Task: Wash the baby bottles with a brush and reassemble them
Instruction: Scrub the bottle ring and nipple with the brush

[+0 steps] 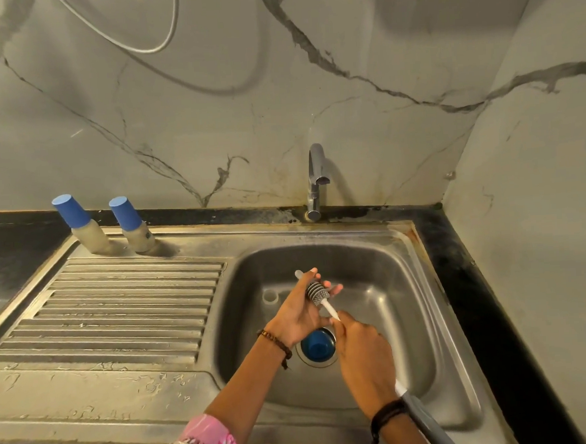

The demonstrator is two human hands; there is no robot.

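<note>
Over the sink basin point(404, 318), my left hand point(295, 316) holds a small clear bottle part point(298, 274); only its tip shows past my fingers. The grey bristle head of the bottle brush point(317, 293) lies against that part in my palm. My right hand point(365, 361) grips the brush's white shaft, and its grey handle point(431, 422) runs down to the lower right. A blue cap point(318, 346) sits on the drain under my hands. Two baby bottles with blue caps point(79, 223) point(132, 224) stand at the back of the drainboard.
The tap point(316, 179) rises behind the basin, with no water visible from its spout. The ribbed steel drainboard point(118, 308) lies to the left, wet near its front. A black counter point(477, 279) borders the sink, and a marble wall closes in on the right.
</note>
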